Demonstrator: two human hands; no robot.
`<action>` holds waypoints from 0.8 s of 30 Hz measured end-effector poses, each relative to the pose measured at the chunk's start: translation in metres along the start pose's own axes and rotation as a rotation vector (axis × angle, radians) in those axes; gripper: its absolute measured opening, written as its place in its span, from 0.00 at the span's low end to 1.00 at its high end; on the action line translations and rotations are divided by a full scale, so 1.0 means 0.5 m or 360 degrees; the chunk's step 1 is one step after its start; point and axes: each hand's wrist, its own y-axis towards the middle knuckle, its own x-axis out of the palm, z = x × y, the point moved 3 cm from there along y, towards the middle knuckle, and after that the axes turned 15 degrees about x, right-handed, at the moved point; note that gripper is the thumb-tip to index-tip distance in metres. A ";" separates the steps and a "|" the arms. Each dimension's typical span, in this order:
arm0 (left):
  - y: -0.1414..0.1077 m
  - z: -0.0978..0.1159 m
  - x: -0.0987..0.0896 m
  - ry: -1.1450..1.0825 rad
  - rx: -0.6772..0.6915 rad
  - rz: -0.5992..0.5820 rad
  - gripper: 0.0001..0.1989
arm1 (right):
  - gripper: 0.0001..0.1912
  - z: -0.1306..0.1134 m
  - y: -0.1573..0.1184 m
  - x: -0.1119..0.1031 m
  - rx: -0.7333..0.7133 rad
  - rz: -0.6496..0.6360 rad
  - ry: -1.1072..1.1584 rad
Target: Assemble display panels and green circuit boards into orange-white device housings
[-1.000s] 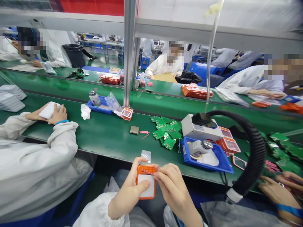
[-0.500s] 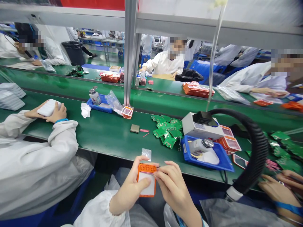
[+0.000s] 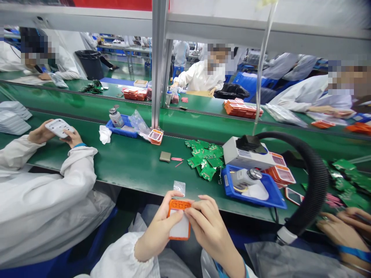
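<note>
Head view: orange case [image 3: 182, 228] is held in the left hand's [image 3: 158, 229] grip, lower centre.
Left thumb [image 3: 175, 219] has been shifted up toward the right hand [image 3: 209, 226], suggesting pressing; what is grasped there cannot be told.

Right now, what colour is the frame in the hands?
Frame: orange, seen best in the head view.

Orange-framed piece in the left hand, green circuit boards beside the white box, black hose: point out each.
Orange-framed piece [image 3: 180, 228]: head view, its white panel.
Green circuit boards [image 3: 205, 157]: head view, middle of the pile.
Black hose [image 3: 318, 173]: head view, its bend.
</note>
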 end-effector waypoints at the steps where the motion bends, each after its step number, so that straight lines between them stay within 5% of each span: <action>1: 0.001 -0.001 0.000 0.0013 0.0008 0.0007 0.23 | 0.10 0.000 0.001 0.000 -0.0001 0.0004 -0.0001; 15: 0.008 0.004 -0.001 -0.0067 0.0063 0.0011 0.18 | 0.11 0.002 -0.008 -0.020 -0.0070 0.0111 0.0069; 24: 0.012 0.001 -0.015 -0.0076 0.0036 0.0058 0.18 | 0.10 -0.001 -0.012 0.000 -0.0051 0.0004 -0.0023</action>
